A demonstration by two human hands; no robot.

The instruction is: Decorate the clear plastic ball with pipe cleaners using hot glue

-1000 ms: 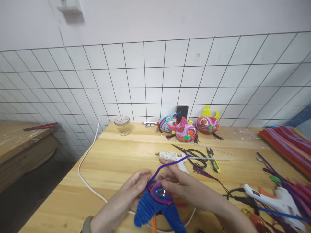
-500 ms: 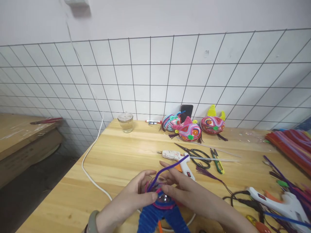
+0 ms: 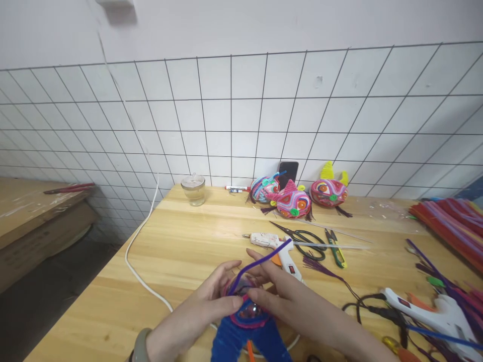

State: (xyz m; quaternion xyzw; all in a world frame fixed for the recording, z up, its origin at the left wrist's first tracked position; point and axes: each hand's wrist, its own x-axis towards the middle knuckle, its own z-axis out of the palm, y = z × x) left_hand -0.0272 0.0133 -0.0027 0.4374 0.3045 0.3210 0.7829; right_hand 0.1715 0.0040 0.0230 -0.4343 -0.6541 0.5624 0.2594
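Both hands are closed around a round craft figure [image 3: 249,322] with pink and blue pipe-cleaner edging, a clear shiny part in its middle and two blue fuzzy pieces at its lower side. My left hand [image 3: 217,294] grips it from the left, thumb pressed on top. From the right, my right hand [image 3: 275,289] holds it with the thumb near its centre. A purple pipe cleaner [image 3: 260,262] rises from the figure and bends up to the right over my right fingers. Where its lower end is fixed, I cannot make out. A white glue gun [image 3: 266,240] lies just beyond my right hand.
Black scissors [image 3: 309,244] and green thread snips [image 3: 335,249] lie right of the glue gun. Several finished pipe-cleaner heads [image 3: 292,202] and a phone [image 3: 289,171] stand by the wall. A lidded glass cup [image 3: 193,190] is at back left; another glue gun [image 3: 426,306] lies right.
The figure is tilted slightly and sits a little lower left, and the view has shifted a little. Both hands keep their hold, and the purple pipe cleaner stays raised.
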